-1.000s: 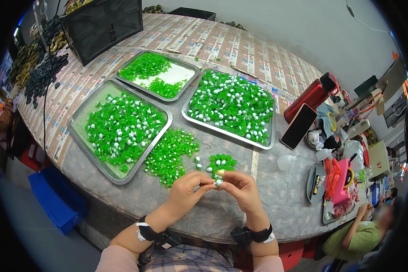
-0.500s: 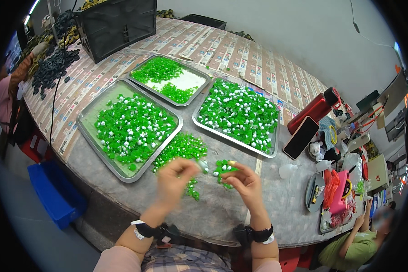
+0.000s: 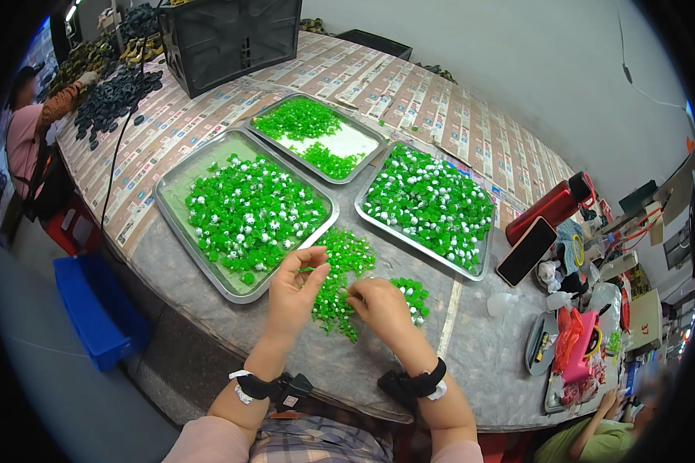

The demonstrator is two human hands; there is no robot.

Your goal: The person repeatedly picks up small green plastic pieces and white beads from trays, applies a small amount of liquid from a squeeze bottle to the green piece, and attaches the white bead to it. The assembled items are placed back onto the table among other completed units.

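Green pieces (image 3: 259, 212) heaped in three metal trays (image 3: 201, 163), hands (image 3: 289, 293) apart, their grip unclear

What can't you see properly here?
Head view, all of these:
Whatever the left hand may hold: too small, partly covered by that hand.
Whatever the right hand may touch: hidden beneath that hand.
Top of the crate: cut off by the upper edge.
Shapes of the green bits: too small.
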